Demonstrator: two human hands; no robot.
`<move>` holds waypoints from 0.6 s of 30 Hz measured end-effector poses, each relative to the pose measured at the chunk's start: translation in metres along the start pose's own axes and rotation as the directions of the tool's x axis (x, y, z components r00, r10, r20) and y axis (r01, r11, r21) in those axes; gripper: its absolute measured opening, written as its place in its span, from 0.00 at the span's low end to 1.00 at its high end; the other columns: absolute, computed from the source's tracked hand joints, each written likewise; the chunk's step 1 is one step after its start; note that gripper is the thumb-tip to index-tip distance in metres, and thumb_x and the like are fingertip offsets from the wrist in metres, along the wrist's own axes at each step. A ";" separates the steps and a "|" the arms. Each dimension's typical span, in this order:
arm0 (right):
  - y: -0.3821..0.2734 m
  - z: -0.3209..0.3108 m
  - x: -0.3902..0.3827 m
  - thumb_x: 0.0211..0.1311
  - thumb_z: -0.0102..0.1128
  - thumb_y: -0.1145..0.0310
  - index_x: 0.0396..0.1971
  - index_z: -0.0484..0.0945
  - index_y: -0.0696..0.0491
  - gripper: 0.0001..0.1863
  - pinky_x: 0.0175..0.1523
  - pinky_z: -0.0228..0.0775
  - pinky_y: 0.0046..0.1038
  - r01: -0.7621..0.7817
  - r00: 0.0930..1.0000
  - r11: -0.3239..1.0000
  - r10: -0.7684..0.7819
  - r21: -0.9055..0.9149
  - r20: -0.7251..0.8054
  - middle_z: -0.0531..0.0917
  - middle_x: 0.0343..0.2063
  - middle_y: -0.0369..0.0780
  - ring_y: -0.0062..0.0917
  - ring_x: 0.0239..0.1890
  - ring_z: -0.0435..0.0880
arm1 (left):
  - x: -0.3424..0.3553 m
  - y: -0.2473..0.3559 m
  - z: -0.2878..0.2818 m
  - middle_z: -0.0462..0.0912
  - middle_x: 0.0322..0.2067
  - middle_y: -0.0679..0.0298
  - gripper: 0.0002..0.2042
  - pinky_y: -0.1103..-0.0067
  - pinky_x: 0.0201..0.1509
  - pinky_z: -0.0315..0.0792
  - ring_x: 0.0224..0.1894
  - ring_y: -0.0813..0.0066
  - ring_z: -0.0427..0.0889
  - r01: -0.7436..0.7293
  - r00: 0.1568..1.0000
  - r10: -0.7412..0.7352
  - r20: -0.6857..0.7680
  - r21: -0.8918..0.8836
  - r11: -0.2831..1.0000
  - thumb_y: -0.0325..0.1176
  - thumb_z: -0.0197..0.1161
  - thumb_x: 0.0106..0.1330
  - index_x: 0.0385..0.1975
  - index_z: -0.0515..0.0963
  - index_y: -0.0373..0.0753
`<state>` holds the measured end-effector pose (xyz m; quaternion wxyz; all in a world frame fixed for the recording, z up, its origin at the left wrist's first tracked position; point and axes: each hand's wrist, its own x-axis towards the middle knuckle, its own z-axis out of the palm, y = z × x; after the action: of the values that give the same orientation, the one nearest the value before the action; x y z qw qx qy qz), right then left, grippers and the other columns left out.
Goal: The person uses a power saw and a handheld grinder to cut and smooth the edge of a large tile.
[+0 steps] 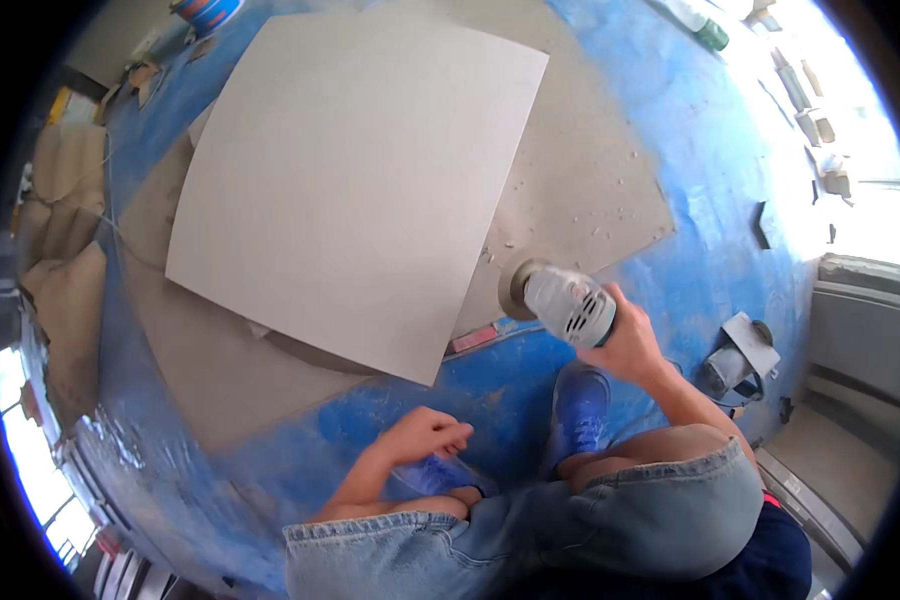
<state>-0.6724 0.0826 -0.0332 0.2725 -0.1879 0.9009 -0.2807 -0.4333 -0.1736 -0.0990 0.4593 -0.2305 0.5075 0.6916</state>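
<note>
My right hand (628, 338) is wrapped round the body of a dusty, pale angle grinder (570, 303). The grinder's round disc or guard (515, 288) faces the large white tile (360, 180), a short gap from its right edge. That tile lies flat, tilted in my view, on a dusty brown board (590, 170). Over my left shoe, my left hand (428, 437) hangs with its fingers curled in and nothing visible in them. A small reddish block (473, 340) sits by the tile's near right corner.
Blue sheeting (710, 170) covers the floor, with chips scattered on the board. At the right lies a second power tool (730, 368) beside a broken tile piece. Brown cardboard or sacks (70, 290) line the left, a blue bucket (208, 12) the far left. My shoes (582, 405) stand close by.
</note>
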 end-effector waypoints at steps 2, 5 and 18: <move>0.011 0.018 -0.009 0.41 0.77 0.65 0.50 0.75 0.52 0.32 0.50 0.77 0.42 0.114 0.993 0.993 -0.113 -0.022 0.046 0.85 0.40 0.47 0.48 0.45 0.84 | -0.017 -0.012 -0.025 0.83 0.24 0.62 0.23 0.78 0.33 0.77 0.27 0.74 0.82 0.050 0.970 -0.078 -0.232 -0.127 0.991 0.49 0.60 0.74 0.28 0.83 0.32; 0.024 0.045 -0.013 0.39 0.80 0.63 0.49 0.76 0.52 0.33 0.49 0.78 0.40 0.327 0.944 0.943 -0.323 -0.055 0.072 0.84 0.39 0.45 0.45 0.43 0.85 | -0.024 -0.031 -0.054 0.82 0.26 0.60 0.30 0.74 0.38 0.78 0.28 0.71 0.81 -0.092 0.862 -0.136 -0.488 -0.415 0.905 0.61 0.51 0.75 0.33 0.81 0.35; 0.025 0.039 -0.020 0.38 0.77 0.65 0.45 0.76 0.54 0.30 0.50 0.77 0.39 0.418 0.905 0.907 -0.411 -0.046 0.108 0.83 0.39 0.45 0.43 0.43 0.84 | 0.049 0.010 -0.029 0.66 0.70 0.63 0.34 0.60 0.72 0.62 0.70 0.58 0.66 -0.697 0.716 0.147 -0.682 -0.712 0.087 0.63 0.40 0.77 0.73 0.61 0.43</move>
<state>-0.6385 0.0960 -0.0683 0.2430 -0.3975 0.8353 -0.2919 -0.4697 -0.1810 -0.1433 -0.1406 -0.4439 0.1110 0.8780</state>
